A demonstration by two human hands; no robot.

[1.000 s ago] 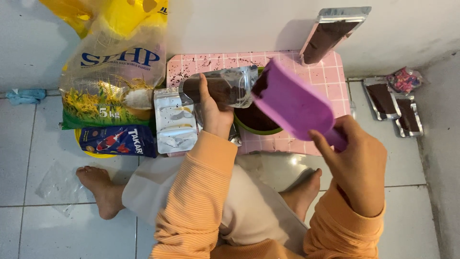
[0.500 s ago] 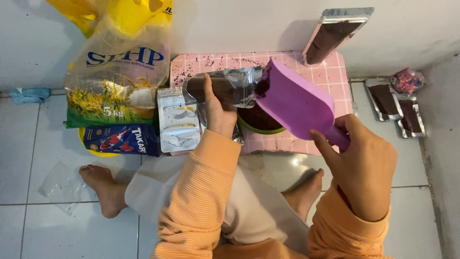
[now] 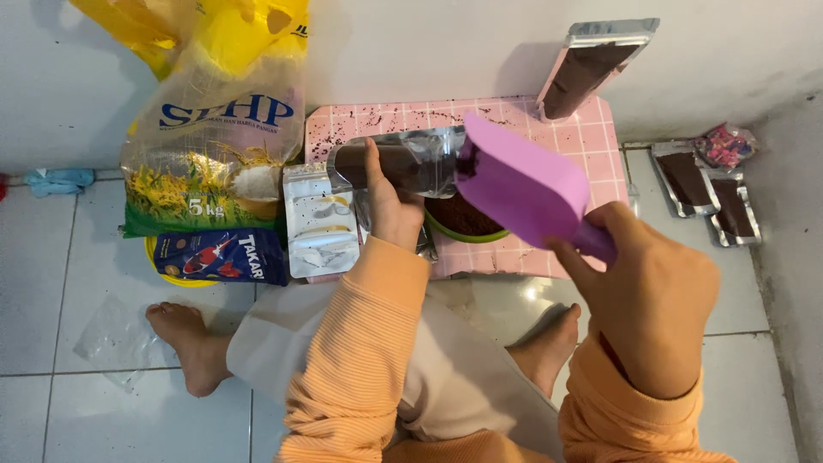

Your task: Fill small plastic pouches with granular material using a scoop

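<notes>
My left hand (image 3: 390, 204) grips a clear and silver pouch (image 3: 403, 160) partly filled with dark brown granules, held sideways over the pink tiled board (image 3: 514, 116). My right hand (image 3: 647, 291) holds a purple plastic scoop (image 3: 523, 184) by its handle, its front end at the pouch's open mouth. Below them sits a green bowl (image 3: 467, 225) of the same brown granules, mostly hidden by the scoop. I sit on the floor in orange sleeves, bare feet either side.
A filled pouch (image 3: 591, 69) leans on the wall behind the board. Two more pouches (image 3: 703, 189) and a small pink packet (image 3: 727, 146) lie at the right. At the left stand a large rice sack (image 3: 214, 146), a blue bag (image 3: 221, 255), a white pouch (image 3: 319, 221) and yellow bags (image 3: 214, 26).
The scoop's front end has moved closer to the pouch mouth. Both hands otherwise keep their hold and place.
</notes>
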